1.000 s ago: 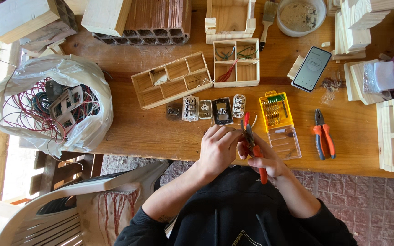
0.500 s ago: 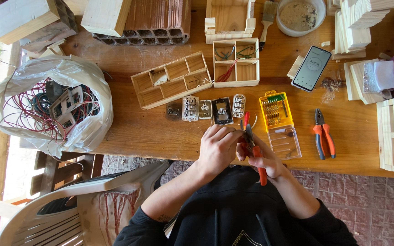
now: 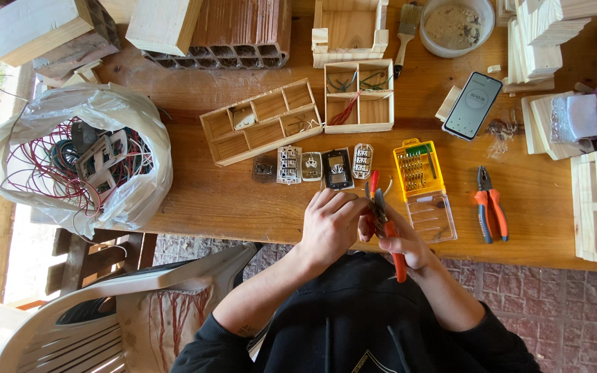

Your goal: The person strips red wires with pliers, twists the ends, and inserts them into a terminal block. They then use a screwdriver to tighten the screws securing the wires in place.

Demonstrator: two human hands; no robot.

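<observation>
Tabletop (image 3: pixel 229 200): bare wood planks, filling the upper two thirds of the frame.

Plastic chair (image 3: pixel 112 311): white, lower left of the frame, below the tabletop's edge.

Plastic bag (image 3: pixel 129 197): clear, left of the frame, full of red wires and grey switch plates.

Brick (image 3: pixel 240 31): red, hollow, top centre-left, with wooden blocks beside it.

Long wooden tray (image 3: pixel 260 123): divided into compartments, centre, tilted. Square wooden tray (image 3: pixel 358 97): just right of it, holding red and green wires.

Yellow bit case (image 3: pixel 419 169): open, right of centre, its clear lid lying below it.

Phone (image 3: pixel 472 105): screen lit, upper right.

Loose pliers (image 3: pixel 490 211): orange handles, lying right of the bit case.

Row of switch parts (image 3: pixel 312 166): five small pieces lined up at centre, just above the hands.

Left hand (image 3: pixel 333 224): centre, at the tabletop's near edge, fingers curled closed over something small that is hidden from view.

Right hand (image 3: pixel 402 242): just beside the left, grip closed around the handles of the red pliers (image 3: pixel 390 231), whose tip points toward the left hand's fingers.
</observation>
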